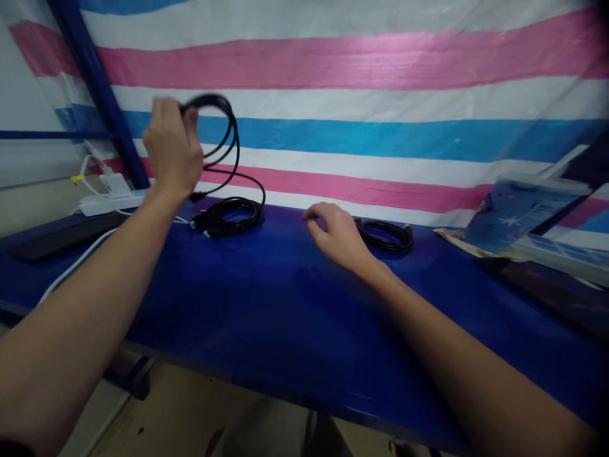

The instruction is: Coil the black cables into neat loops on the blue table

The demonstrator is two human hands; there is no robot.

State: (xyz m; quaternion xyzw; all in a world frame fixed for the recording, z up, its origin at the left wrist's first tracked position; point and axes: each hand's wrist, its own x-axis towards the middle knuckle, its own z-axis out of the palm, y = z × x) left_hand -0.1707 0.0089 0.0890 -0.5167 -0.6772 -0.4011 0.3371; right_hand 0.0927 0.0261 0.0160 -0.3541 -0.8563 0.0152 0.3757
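Note:
My left hand [172,145] is raised above the left part of the table, closed around a coiled black cable [234,136]. Its loops hang to the right of my fingers, and a dark plug end dangles below the hand. Under it lies another black cable coil [233,217], with a strand running up toward the held loops; whether the two are joined I cannot tell. My right hand [335,233] is over the table's far middle, fingers loosely bent, with nothing visible in them. Just right of it rests a further black cable coil [387,237].
A blue table [266,298] spans the view, with a striped sheet [333,63] behind it. On the left are a white power strip [111,202], a black flat object [66,236] and a white cord [78,261]. Blue printed packaging [516,212] stands at the right.

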